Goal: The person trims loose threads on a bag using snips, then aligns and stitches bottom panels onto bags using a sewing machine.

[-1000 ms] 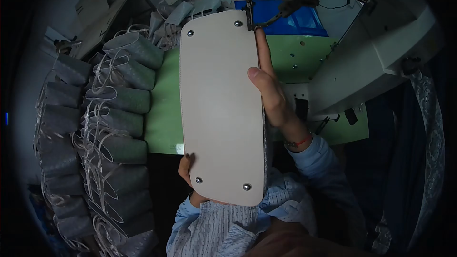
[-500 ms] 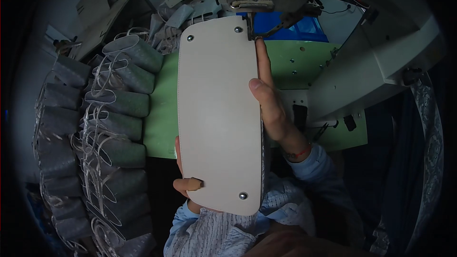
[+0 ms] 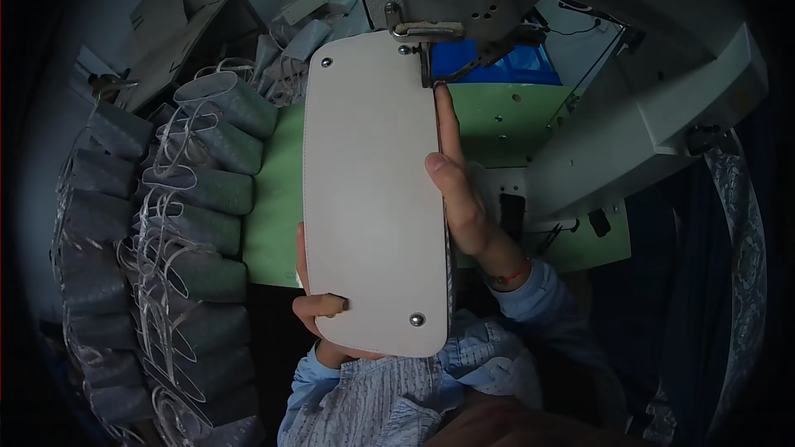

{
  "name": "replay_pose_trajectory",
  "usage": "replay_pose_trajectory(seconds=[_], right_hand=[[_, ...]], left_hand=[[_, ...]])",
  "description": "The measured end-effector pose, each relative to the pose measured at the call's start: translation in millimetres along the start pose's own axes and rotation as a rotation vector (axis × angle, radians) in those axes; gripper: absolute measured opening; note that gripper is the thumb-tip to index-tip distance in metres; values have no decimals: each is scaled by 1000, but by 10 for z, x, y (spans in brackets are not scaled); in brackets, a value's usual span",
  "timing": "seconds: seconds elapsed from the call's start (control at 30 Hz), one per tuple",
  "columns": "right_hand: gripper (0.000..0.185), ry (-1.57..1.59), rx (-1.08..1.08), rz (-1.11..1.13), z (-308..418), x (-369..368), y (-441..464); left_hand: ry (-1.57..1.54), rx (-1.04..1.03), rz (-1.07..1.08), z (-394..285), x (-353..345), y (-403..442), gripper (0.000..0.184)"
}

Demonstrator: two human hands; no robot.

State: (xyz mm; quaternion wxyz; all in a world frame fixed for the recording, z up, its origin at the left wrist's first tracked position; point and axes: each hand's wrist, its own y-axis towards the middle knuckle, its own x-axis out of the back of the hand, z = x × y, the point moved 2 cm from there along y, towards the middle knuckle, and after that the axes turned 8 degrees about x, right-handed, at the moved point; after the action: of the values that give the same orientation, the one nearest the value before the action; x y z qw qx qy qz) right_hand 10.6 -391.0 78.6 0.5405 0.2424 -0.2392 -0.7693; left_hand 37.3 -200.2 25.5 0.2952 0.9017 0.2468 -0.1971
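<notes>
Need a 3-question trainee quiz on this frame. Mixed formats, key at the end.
1. Fill in: the pale panel shows ___ metal studs in view.
2. Multiple choice: whose fingertip is closest to the dark metal presser foot?
A) left hand
B) right hand
C) both equally
3. True or false: the grey bags are to the left of the panel.

Key:
1. Three: two near the top, one at the lower right.
2. B
3. True
</notes>
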Motion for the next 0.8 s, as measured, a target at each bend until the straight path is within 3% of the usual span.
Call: replay_pose_trajectory(seconds=[0.07, 0.17, 0.6, 0.8], right_hand=[[73, 26, -12, -10, 2, -5, 0], [74, 1, -23, -10, 27, 2, 8], [75, 57, -30, 16, 32, 21, 6], [76, 90, -19, 26, 27, 29, 5]], left_hand=[[330, -184, -57, 2, 12, 63, 72], [578, -337, -106, -3, 8, 146, 72], [728, -409, -88, -46, 23, 380, 72], [721, -405, -65, -72, 92, 528, 81]])
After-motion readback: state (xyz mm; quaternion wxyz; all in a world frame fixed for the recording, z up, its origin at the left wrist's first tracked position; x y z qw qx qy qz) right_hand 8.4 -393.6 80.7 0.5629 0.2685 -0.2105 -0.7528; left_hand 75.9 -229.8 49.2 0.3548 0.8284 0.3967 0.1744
